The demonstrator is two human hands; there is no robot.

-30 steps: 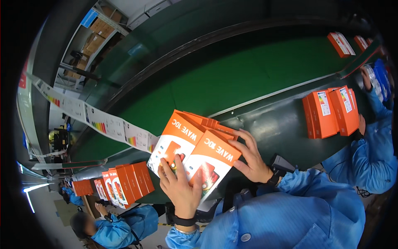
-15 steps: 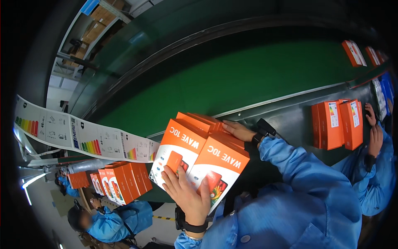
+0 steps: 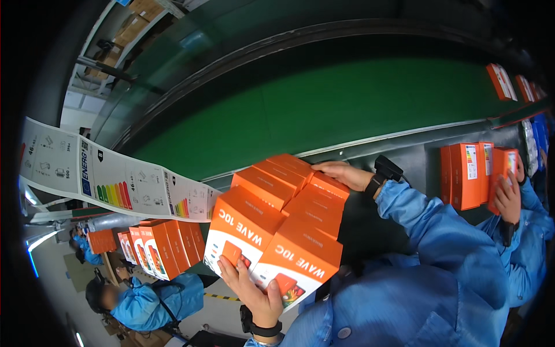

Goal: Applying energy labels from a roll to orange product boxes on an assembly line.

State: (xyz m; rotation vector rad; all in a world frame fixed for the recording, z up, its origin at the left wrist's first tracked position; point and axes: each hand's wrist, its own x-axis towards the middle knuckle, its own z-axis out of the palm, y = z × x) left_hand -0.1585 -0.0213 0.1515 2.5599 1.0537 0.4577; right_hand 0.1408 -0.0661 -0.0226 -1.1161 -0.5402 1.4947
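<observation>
Two side-by-side rows of orange-and-white phone boxes [image 3: 277, 208] stand in front of me, tilted, their printed white fronts facing me. My left hand [image 3: 257, 298] presses against those fronts at the near end, thumb and fingers spread over two boxes. Around the far end of the rows lies my right hand [image 3: 347, 174], its fingertips against the last boxes. The group is clamped between both hands. A long strip of printed energy labels [image 3: 121, 173] hangs at the left, its end close beside the boxes.
A green conveyor belt [image 3: 324, 98] runs behind the bench, carrying a few boxes [image 3: 502, 82] far right. Another row of orange boxes [image 3: 173, 248] stands at left, near a person in blue [image 3: 156, 303]. At right, a co-worker's hands [image 3: 509, 196] hold one of several boxes [image 3: 462, 173].
The held boxes have tipped so more of their orange tops show, and my left hand sits lower on the fronts. The co-worker at right has pulled one box aside.
</observation>
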